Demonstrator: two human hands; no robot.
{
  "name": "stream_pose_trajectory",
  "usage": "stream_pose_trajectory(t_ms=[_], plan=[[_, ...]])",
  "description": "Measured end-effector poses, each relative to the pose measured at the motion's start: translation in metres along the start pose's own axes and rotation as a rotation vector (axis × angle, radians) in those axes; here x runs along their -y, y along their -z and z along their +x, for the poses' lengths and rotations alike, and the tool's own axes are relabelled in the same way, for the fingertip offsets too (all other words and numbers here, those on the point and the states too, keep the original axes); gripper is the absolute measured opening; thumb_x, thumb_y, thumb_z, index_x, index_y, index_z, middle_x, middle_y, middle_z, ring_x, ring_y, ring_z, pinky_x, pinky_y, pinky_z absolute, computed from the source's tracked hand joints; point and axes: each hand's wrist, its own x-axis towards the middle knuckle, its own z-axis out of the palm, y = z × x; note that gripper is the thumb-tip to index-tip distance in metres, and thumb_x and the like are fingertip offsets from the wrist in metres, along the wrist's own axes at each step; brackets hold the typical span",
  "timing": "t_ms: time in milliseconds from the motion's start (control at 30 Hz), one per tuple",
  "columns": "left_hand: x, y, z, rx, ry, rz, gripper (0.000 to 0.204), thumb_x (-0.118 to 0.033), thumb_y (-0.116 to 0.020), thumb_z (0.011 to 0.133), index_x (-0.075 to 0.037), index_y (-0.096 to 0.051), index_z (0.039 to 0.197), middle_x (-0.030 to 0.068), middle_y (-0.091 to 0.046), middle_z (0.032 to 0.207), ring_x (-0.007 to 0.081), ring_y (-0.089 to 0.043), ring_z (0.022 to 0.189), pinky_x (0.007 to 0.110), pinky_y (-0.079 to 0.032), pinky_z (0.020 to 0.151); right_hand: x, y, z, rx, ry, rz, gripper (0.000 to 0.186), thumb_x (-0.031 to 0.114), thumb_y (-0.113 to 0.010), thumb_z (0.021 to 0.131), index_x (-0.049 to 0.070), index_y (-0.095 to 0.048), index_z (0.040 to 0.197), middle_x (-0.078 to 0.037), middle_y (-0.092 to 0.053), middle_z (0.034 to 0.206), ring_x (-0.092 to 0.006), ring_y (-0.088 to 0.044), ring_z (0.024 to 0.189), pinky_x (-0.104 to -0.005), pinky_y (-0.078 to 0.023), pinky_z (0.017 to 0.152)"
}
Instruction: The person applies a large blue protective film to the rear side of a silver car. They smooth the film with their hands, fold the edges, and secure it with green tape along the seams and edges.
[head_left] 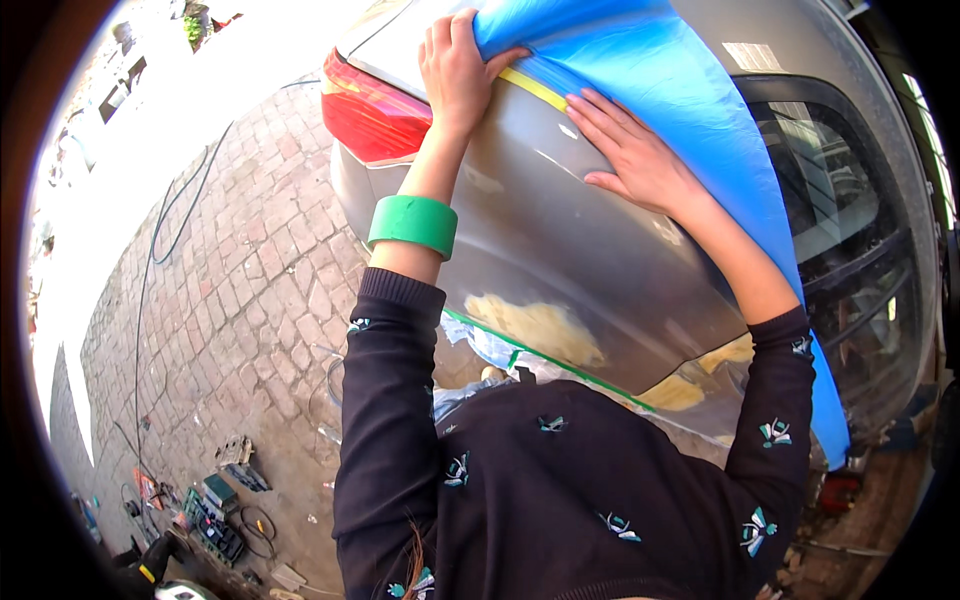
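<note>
Yellow tape [537, 89] | right fingers [600, 121] touching | pale patch [752, 57] (label or glare?)

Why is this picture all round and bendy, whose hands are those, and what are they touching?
These are one person's two bare hands. A wide camera worn on the person's head looks down at them, and its curved view bends straight edges. The big grey thing is a car. A blue sheet lies over part of it, with yellow tape along its edge. The left hand touches the sheet; I can't tell if it's pinching it. The right hand rests flat, fingers by the tape. The green ring on the left wrist looks like a tape roll.
</note>
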Motion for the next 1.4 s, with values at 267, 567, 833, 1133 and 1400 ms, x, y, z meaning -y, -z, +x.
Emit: stream_pose_trajectory(t_ms=[267, 567, 833, 1133, 1400], plan=[[0.016, -0.007, 0.005, -0.052, -0.139, 0.006, 0.074, -0.049, -0.086, 0.07, -0.002, -0.059, 0.121, 0.015, -0.065, 0.11, 0.0336, -0.06, 0.104, 0.043, -0.047, 0.091, 0.006, 0.001, 0.036, -0.001, 0.015, -0.145, 0.085, 0.051, -0.061, 0.093, 0.003, -0.03, 0.156, -0.008, -0.027, 0.165, -0.0221, -0.021, 0.154, -0.0403, -0.018, 0.127], [0.014, 0.017, 0.025, 0.247, 0.035, -0.196, 0.069, -0.039, -0.091, 0.069, 0.002, -0.06, 0.115, 0.0184, -0.063, 0.109, 0.0358, -0.061, 0.103, 0.043, -0.05, 0.088, 0.01, -0.001, 0.063, -0.003, 0.033, -0.172, 0.087, 0.055, -0.057, 0.094, 0.003, -0.027, 0.157, -0.009, -0.025, 0.166, -0.0216, -0.017, 0.155, -0.0399, -0.012, 0.128], [-0.005, 0.057, 0.036, 0.62, 0.217, -0.532, 0.067, -0.016, -0.081, 0.07, -0.003, -0.049, 0.127, 0.0186, -0.063, 0.109, 0.0303, -0.06, 0.109, 0.039, -0.052, 0.089, 0.015, 0.006, 0.068, 0.067, 0.016, -0.153, 0.091, 0.055, -0.06, 0.092, 0.0, -0.027, 0.157, -0.013, -0.027, 0.164, -0.0246, -0.017, 0.154, -0.0416, -0.01, 0.128], [0.029, 0.037, 0.072, 0.407, -0.023, -0.122, 0.07, -0.03, -0.093, 0.062, -0.003, -0.055, 0.114, 0.0189, -0.061, 0.113, 0.0382, -0.061, 0.108, 0.045, -0.05, 0.091, 0.013, 0.008, 0.061, 0.022, 0.071, -0.171, 0.089, 0.059, -0.055, 0.094, 0.0, -0.03, 0.155, -0.013, -0.026, 0.164, -0.0243, -0.018, 0.154, -0.04, -0.012, 0.128], [0.064, 0.011, 0.057, 0.155, -0.074, -0.098, 0.083, -0.044, -0.094, 0.06, -0.002, -0.054, 0.118, 0.0191, -0.059, 0.114, 0.0398, -0.062, 0.104, 0.046, -0.052, 0.086, 0.012, 0.002, 0.069, 0.024, 0.123, -0.273, 0.091, 0.065, -0.048, 0.094, 0.001, -0.028, 0.156, -0.012, -0.026, 0.165, -0.0208, -0.019, 0.154, -0.0374, -0.013, 0.128]])
